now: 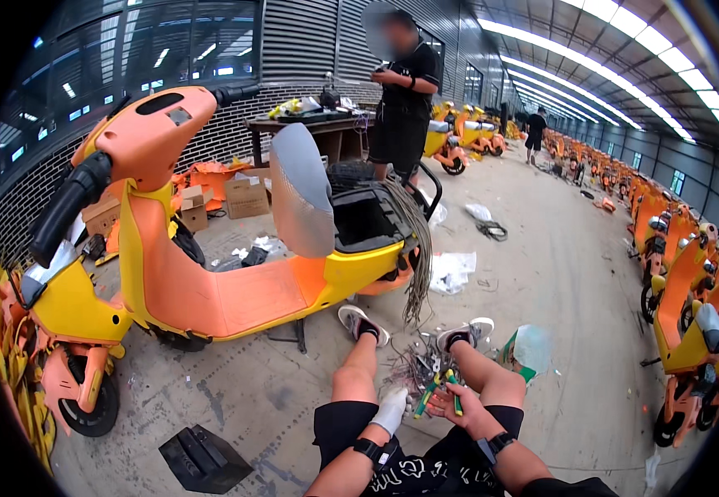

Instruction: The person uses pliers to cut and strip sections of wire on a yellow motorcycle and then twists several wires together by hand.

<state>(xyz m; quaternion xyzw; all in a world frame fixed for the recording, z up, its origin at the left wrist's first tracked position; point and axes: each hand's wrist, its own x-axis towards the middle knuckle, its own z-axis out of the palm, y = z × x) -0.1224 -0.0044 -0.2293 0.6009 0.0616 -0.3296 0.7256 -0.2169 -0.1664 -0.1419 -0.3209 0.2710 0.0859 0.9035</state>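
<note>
My right hand (pixel 469 414) is bare and holds pliers (pixel 426 399) with green and yellow handles, spread apart, jaws pointing away from me. My left hand (pixel 390 411) wears a white glove. Its fingers are curled beside the pliers, and whatever is in them is too small to tell. Just beyond both hands, a tangled heap of wires (pixel 409 366) lies on the floor between my legs and shoes. A grey cable bundle (pixel 416 248) hangs over the rear of an orange and yellow scooter (pixel 243 294), whose seat (pixel 302 192) is tipped up over an open compartment.
A black box (pixel 204 460) is on the floor at the lower left, and a green and white bag (pixel 528 349) lies by my right leg. One person (pixel 409 83) stands by a cluttered table (pixel 318 118); another (pixel 536 131) is farther off. Rows of scooters (pixel 681 306) line the right side.
</note>
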